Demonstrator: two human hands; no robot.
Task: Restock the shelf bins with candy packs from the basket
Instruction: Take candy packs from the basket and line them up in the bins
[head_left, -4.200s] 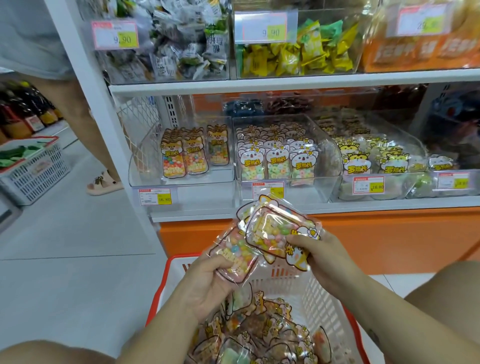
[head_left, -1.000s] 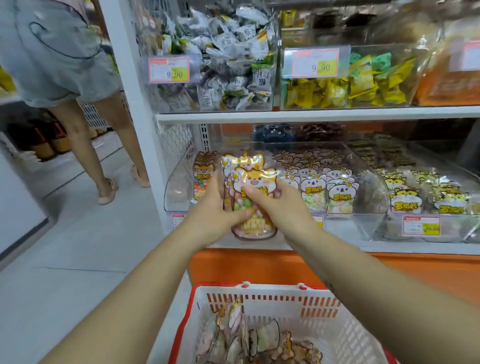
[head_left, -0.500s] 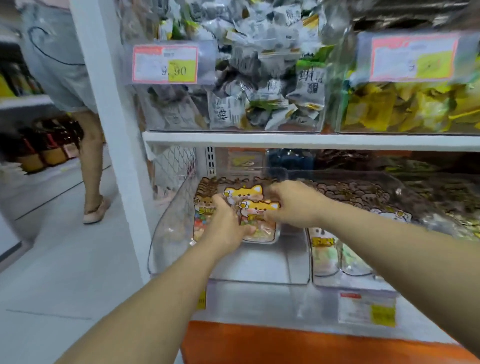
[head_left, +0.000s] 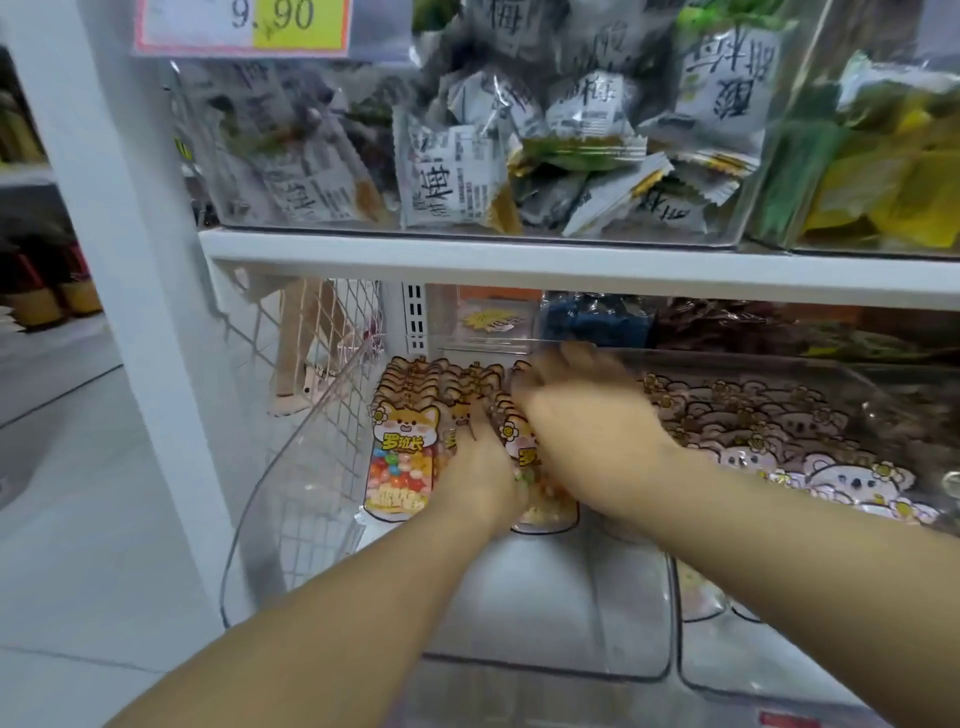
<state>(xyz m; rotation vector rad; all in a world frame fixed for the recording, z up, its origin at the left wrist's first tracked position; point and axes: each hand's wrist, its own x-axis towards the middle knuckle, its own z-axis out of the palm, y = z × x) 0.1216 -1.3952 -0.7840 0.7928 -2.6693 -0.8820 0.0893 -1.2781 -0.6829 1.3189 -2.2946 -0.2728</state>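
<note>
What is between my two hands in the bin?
A candy pack, upright between the left hand and right hand, in the head view.

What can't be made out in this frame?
Head view only:
- Right hand: motion blur; grip unclear.
- Left hand: fingertips buried among the packs; grip unclear.
- Middle packs: covered by both hands.
- Price tag: cut by the top edge.
- Basket: out of frame.

white shelf upright, white shelf board, wire mesh side panel, pale grey floor
</note>
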